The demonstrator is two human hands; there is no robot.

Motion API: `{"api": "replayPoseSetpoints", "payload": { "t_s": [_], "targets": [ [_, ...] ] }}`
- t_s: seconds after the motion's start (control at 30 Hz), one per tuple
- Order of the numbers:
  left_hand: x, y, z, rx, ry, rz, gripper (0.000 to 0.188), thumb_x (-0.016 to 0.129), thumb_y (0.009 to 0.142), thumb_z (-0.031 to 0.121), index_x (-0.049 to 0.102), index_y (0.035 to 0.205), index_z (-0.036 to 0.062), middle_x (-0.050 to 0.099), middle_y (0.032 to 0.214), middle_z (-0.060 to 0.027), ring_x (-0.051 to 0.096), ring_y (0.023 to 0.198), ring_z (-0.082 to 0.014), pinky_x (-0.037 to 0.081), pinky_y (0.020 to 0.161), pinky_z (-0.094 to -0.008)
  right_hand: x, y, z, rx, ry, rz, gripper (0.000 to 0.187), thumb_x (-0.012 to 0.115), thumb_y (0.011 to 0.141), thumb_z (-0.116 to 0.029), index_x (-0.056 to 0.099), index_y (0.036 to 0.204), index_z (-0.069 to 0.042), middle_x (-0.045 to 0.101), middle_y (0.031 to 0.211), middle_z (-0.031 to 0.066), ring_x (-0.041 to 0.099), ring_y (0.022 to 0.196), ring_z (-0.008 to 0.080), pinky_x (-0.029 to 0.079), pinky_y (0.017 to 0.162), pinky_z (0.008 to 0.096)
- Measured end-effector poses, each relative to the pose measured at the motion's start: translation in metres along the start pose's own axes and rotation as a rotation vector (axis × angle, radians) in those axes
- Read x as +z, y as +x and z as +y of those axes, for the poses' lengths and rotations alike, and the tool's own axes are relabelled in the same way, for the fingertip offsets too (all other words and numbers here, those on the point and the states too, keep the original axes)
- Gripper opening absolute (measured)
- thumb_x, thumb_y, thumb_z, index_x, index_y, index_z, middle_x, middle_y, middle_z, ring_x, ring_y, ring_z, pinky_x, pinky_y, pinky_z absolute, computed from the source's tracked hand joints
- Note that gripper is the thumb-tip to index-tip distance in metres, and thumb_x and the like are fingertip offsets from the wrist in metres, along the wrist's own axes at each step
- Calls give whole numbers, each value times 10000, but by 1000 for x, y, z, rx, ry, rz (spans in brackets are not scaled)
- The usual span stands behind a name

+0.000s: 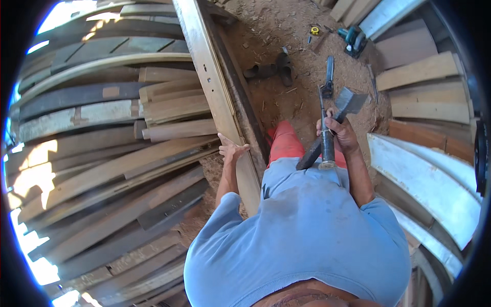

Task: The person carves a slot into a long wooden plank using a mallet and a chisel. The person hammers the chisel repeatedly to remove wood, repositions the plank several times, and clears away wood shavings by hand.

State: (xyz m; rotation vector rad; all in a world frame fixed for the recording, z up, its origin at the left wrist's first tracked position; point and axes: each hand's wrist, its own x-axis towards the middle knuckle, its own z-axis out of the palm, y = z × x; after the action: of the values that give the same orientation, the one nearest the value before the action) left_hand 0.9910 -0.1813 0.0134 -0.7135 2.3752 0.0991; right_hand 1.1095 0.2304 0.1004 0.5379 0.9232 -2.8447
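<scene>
My right hand point(340, 134) is closed around two tools held together in front of my lap. One is a chisel point(327, 146) with a thin dark shank pointing away and a thick round handle toward me. The other looks like a hatchet point(350, 101), its flat grey blade beyond my fingers and its dark handle slanting back to my left. My left hand point(233, 149) lies on a long pale plank point(217, 94), fingers stretched out and holding nothing. Two mortise-like holes are cut in the plank farther up. A darker beam point(245, 110) runs along its right side.
Stacked boards point(102, 123) fill the left side. Several more boards point(422, 100) lie to the right, with pale curved sheets point(422, 174) nearer. On the dirt floor lie a hand plane point(329, 77), a green power tool point(353, 41), a yellow tape measure point(314, 30) and dark footwear point(271, 70).
</scene>
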Motion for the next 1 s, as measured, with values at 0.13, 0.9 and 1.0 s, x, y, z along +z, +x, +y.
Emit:
{"api": "replayPoseSetpoints", "payload": {
  "t_s": [0.13, 0.9, 1.0],
  "targets": [
    [-15, 3, -2, 255, -229, -190, 1471, 925, 632, 321, -157, 1595, 64, 378, 1483, -334, 416, 1386, -399, 383, 1143, -439, -24, 0, -24, 65, 18, 4, 211, 718, 958, -193, 525, 1018, -134, 696, 928, 121, 711, 784, 216, 589, 720, 332],
    [-27, -35, -55, 197, -386, 174, 637, 801, 819, 306, 501, 1351, 125, 702, 1124, -276, 663, 1076, -468, 535, 931, -520, 41, 95, 12, 530, -336, -244, 174, 705, 965, -191, 538, 988, -146, 702, 901, 85, 647, 743, 135, 547, 679, 300],
    [-27, -35, -58, 188, -403, 170, 663, 798, 823, 305, 482, 1374, 113, 695, 1122, -293, 664, 1066, -478, 537, 931, -524, 49, 105, 15, 514, -358, -225, 168, 704, 968, -195, 545, 961, -143, 703, 900, 79, 628, 748, 118, 523, 678, 281]
  ]
}}
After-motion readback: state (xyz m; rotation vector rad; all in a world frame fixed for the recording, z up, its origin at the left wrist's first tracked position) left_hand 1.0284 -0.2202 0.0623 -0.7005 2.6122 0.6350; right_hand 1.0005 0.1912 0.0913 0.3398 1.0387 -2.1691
